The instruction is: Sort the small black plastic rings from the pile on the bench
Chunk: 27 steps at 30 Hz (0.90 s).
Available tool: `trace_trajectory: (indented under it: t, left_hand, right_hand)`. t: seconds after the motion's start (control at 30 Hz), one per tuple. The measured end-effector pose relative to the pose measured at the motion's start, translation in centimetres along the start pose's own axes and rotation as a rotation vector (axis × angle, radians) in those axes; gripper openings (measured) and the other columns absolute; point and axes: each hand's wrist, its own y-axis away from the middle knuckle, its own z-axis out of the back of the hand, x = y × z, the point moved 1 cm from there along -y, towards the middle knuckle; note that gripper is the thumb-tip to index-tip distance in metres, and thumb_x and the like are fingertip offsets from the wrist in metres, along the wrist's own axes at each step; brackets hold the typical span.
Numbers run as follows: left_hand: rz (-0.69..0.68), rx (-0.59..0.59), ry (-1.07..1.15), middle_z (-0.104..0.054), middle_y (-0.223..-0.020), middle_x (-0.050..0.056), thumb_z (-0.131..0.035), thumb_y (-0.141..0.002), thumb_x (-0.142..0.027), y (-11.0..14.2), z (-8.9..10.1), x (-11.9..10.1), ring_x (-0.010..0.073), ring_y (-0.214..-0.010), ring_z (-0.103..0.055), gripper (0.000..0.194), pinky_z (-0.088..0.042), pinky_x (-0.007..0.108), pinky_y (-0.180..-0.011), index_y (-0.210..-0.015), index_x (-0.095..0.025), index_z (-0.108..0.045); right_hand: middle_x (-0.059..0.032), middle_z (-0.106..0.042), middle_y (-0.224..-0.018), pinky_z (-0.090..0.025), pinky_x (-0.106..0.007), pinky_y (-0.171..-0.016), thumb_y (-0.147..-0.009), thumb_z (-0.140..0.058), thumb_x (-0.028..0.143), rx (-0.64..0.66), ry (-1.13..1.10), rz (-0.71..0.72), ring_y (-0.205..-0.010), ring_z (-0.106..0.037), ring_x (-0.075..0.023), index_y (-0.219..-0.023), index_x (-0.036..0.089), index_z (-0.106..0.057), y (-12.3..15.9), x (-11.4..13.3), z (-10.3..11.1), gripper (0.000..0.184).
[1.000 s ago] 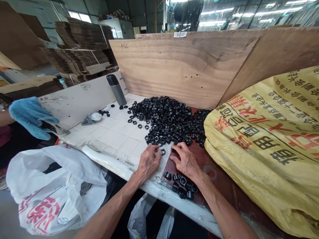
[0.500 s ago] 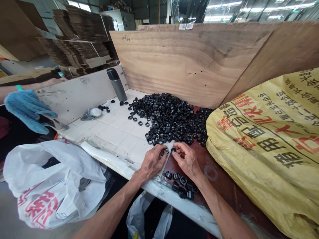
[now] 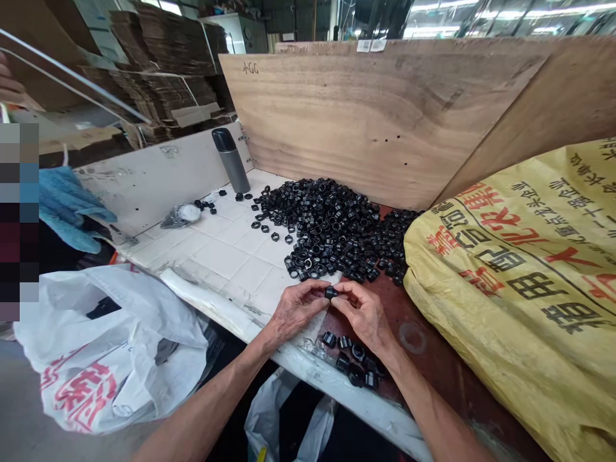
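- In the head view, a small black ring (image 3: 330,292) sits between the two hands, near the front of the bench, just short of the large heap of black rings (image 3: 327,218).
- It looks like moulded plastic to me: very light, I'd say, stiff rather than soft, and unlikely to break under finger pressure.
- Its glossy outer wall may be a little slippery, so I'd take hold at opposite sides of the rim, with fingertips only.
- The left hand (image 3: 299,310) has thumb and forefinger nearly closed, pinching the ring from the left.
- The right hand (image 3: 364,313) mirrors it, thumb and forefinger pinching from the right, the other fingers loosely curled. Whether the fingertips hide a second piece, I can't tell.
- Near the right wrist, a small group of black collars (image 3: 355,374) lies on the reddish-brown surface (image 3: 393,314) at the near edge.
- Farther right slumps a yellow woven sack (image 3: 481,333); at the far left of the white tiled surface (image 3: 233,273) stands a grey flask (image 3: 233,168).
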Motion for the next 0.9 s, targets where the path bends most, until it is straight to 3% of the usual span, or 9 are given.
trace_trajectory:
  t: [0.17,0.33,0.47,0.6,0.77,0.9]
  left_hand:
    - [-0.044,-0.014,0.035,-0.073,-0.1,0.007,-0.076,-0.078,-0.029,-0.1,0.0,0.4,0.0194,-0.087,-0.071,0.03,-0.059,0.032,-0.083,-0.104,-0.016,-0.069]
    - [-0.079,0.048,0.025,-0.072,-0.094,0.006,-0.073,-0.082,-0.028,0.1,0.1,1.3,0.0188,-0.085,-0.071,0.028,-0.058,0.032,-0.082,-0.107,-0.016,-0.066]
    - [-0.102,0.076,-0.049,-0.072,-0.096,0.006,-0.07,-0.086,-0.028,0.2,0.2,1.7,0.0175,-0.086,-0.07,0.026,-0.056,0.03,-0.082,-0.109,-0.016,-0.065]
    - [-0.096,0.14,-0.011,-0.072,-0.097,0.007,-0.069,-0.087,-0.026,0.2,-0.1,1.6,0.0187,-0.089,-0.069,0.024,-0.056,0.031,-0.084,-0.108,-0.015,-0.065]
    - [-0.056,0.144,0.04,-0.072,-0.097,0.007,-0.07,-0.085,-0.025,0.3,-0.3,1.5,0.0184,-0.089,-0.069,0.025,-0.055,0.031,-0.084,-0.108,-0.015,-0.065]
    - [-0.033,0.083,0.058,-0.072,-0.096,0.006,-0.07,-0.085,-0.026,0.3,-0.2,1.4,0.0174,-0.087,-0.069,0.026,-0.055,0.03,-0.082,-0.108,-0.016,-0.065]
  right_hand:
    - [-0.0051,-0.073,-0.096,-0.057,-0.028,-0.072,-0.089,-0.064,0.03,-0.022,0.043,0.058,-0.079,-0.071,-0.0184,-0.106,0.022,-0.064,0.3,0.2,-0.1,0.019]
    - [-0.0015,-0.068,-0.071,-0.052,-0.026,-0.062,-0.095,-0.056,0.033,-0.017,0.222,0.138,-0.061,-0.066,-0.0161,-0.096,0.02,-0.063,0.5,1.2,-0.1,0.014]
    - [-0.0034,-0.065,-0.073,-0.046,-0.027,-0.067,-0.099,-0.05,0.034,-0.05,0.379,0.259,-0.068,-0.063,-0.0168,-0.082,0.02,-0.06,0.4,1.2,0.0,0.024]
    - [-0.0018,-0.057,-0.066,-0.042,-0.027,-0.064,-0.102,-0.043,0.033,-0.04,0.478,0.292,-0.062,-0.057,-0.016,-0.073,0.021,-0.055,0.4,0.6,-0.1,0.034]
    - [-0.0063,-0.064,-0.087,-0.048,-0.029,-0.077,-0.101,-0.046,0.029,-0.089,0.358,0.325,-0.082,-0.062,-0.019,-0.097,0.02,-0.06,0.8,1.2,0.0,0.017]
    - [-0.0074,-0.066,-0.095,-0.049,-0.03,-0.08,-0.098,-0.051,0.025,-0.007,0.335,0.368,-0.089,-0.063,-0.0202,-0.104,0.02,-0.062,0.8,1.5,0.3,0.014]
